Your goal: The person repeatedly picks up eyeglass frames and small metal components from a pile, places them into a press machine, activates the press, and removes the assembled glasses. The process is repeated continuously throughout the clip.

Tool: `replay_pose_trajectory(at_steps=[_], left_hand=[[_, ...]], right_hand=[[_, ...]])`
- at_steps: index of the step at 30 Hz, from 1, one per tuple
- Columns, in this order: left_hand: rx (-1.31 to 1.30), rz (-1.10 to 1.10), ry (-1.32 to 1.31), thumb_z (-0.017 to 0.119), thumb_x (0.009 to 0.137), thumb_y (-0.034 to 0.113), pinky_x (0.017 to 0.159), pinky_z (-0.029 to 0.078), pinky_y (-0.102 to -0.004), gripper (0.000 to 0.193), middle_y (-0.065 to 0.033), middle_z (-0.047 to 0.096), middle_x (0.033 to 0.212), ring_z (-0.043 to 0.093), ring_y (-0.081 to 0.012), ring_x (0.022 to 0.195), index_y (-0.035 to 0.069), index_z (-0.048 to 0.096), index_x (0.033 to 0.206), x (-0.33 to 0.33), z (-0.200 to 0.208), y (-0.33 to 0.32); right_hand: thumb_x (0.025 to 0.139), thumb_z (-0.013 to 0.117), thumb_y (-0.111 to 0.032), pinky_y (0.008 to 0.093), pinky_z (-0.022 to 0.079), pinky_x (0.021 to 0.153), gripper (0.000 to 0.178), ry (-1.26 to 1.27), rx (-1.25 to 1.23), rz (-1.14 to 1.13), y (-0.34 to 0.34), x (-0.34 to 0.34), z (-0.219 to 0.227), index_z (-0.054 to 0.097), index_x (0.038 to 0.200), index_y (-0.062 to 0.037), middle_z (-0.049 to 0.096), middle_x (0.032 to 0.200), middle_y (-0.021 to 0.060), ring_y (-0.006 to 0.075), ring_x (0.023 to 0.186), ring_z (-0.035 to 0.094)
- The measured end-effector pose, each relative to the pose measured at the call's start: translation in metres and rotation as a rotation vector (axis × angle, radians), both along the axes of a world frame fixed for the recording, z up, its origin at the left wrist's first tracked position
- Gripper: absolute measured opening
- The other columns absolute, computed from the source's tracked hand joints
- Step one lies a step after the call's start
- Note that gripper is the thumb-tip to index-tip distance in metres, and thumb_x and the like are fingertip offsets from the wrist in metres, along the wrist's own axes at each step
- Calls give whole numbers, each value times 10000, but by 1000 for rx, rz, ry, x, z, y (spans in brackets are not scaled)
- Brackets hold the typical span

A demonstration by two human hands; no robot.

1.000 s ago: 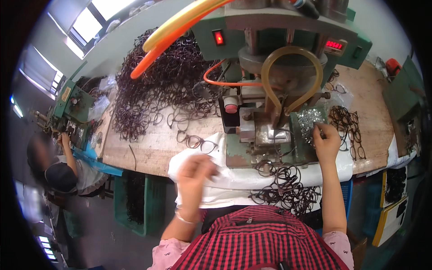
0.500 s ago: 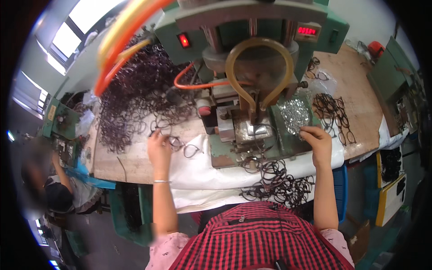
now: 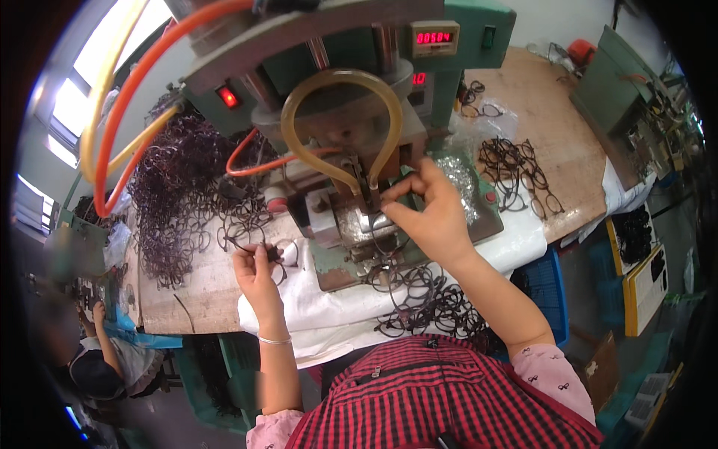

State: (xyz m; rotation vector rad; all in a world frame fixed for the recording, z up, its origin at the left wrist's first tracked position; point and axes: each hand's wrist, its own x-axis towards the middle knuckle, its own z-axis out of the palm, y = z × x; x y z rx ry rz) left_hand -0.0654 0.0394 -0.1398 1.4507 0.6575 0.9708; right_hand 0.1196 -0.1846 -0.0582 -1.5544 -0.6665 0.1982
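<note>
My left hand [image 3: 256, 283] is closed with thumb and fingers pinched on a dark eyeglass frame [image 3: 277, 255], over the table left of the press. My right hand [image 3: 437, 217] reaches to the working point of the green press [image 3: 467, 22]. Its thumb and index finger come together beside the metal nozzle under the looped amber hose [image 3: 397, 112]; what they hold is too small to make out. Beneath them lies a shiny metal block [image 3: 351, 227], with a dark eyeglass frame [image 3: 387, 247] at its front. Small shiny metal parts [image 3: 458, 170] lie behind my right hand, which partly covers them.
A big heap of dark eyeglass frames [image 3: 168, 187] covers the table's left. More frames [image 3: 430, 303] lie along the front edge, and others [image 3: 514, 168] at right. A blue crate [image 3: 550, 299] stands below the table. Another person [image 3: 105, 352] sits far left.
My right hand has moved left from the shiny metal parts to the press's working point. My left hand still holds an eyeglass frame. The whole view has shifted and tilted.
</note>
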Motion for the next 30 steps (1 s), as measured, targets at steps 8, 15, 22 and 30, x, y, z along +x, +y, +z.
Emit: replay_pose_trajectory(at_steps=[8,15,22,30], left_hand=[[416,-249,-454,539,992,55,687,554,-359,75,-109,605,978,597,-197,813,31,529,1062,48,136,-52],[821,-509,-409,614,897,-2,641,538,-317,114,-152,702,969,626,-190,725,28,573,999,40,110,-73],[1543,-457,-290,726,725,111,679,577,-307,170,-61,707,1127,615,-159,737,106,632,867,60,79,-94],[1423,-529,-381,635,645,220,653,513,-401,244,-115,648,1071,586,-279,761,61,558,812,53,67,-104]], right_hand=[[777,740,3,284,470,913,706,116,189,54,9,-16,3,405,1397,52,673,901,85,155,948,641],[795,695,-13,357,460,979,435,-63,48,98,-27,-15,0,613,1222,-20,660,1159,123,229,1117,612],[737,725,-95,501,409,1041,212,-770,-621,-427,-69,58,-101,647,916,-13,614,1208,200,422,1220,518],[923,643,-93,354,475,852,186,-363,-415,-427,-137,116,-132,626,1071,18,654,982,116,228,907,602]])
